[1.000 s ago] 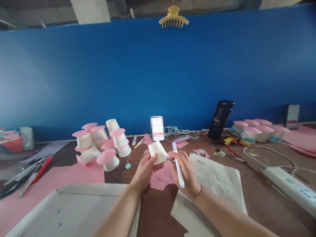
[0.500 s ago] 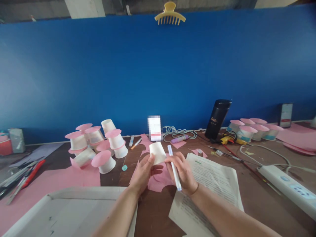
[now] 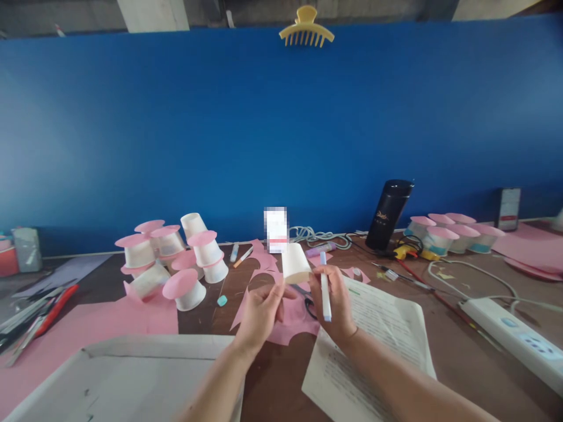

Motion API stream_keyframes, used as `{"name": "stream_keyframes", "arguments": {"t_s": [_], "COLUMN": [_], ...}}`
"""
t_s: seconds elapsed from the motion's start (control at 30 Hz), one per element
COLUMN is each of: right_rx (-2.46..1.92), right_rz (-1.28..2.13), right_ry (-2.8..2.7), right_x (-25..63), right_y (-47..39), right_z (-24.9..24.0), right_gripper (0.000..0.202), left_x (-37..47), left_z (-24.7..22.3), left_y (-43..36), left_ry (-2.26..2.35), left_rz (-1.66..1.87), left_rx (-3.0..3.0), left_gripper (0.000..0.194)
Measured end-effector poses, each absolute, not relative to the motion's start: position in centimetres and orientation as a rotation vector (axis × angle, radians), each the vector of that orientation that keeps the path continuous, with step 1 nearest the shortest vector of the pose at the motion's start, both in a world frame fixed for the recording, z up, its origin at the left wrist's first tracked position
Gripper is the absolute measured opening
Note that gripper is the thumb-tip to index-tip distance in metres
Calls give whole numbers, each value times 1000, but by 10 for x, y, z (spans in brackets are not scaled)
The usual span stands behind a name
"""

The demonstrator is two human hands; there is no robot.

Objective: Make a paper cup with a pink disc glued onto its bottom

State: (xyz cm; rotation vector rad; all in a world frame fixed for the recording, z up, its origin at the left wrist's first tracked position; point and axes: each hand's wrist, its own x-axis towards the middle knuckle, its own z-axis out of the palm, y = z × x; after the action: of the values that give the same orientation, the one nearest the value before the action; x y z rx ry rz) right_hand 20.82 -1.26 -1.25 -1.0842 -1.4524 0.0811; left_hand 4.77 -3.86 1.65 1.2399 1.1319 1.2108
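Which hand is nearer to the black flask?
Right. The right hand, holding the white marker, is in front of the black flask and to its left; the left hand, at the white cup, is farther left.

The cup (image 3: 295, 265) looks like smooth, matt paper; the pen (image 3: 325, 290), smooth plastic. Wood-look surface (image 3: 271, 390) — low sheen — under creased, matt paper sheets (image 3: 391, 319). The bottle (image 3: 386, 220) is smooth with a glossy lid (image 3: 399, 187); the power strip (image 3: 497, 322) and hair clip (image 3: 307, 27) look like plastic.
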Motion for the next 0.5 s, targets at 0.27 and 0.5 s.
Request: {"name": "stream_keyframes", "arguments": {"t_s": [0.27, 0.5], "right_rx": [-955, -844], "right_rz": [-15, -10], "right_ry": [-1684, -1825], "right_x": [207, 202], "right_y": [-27, -36], "right_z": [-13, -8], "right_gripper": [19, 26], "left_x": [66, 48], "left_z": [18, 14], "left_y": [-47, -30], "left_ry": [478, 647], "left_rz": [1009, 1343], "left_rx": [599, 471], "left_gripper": [48, 35]}}
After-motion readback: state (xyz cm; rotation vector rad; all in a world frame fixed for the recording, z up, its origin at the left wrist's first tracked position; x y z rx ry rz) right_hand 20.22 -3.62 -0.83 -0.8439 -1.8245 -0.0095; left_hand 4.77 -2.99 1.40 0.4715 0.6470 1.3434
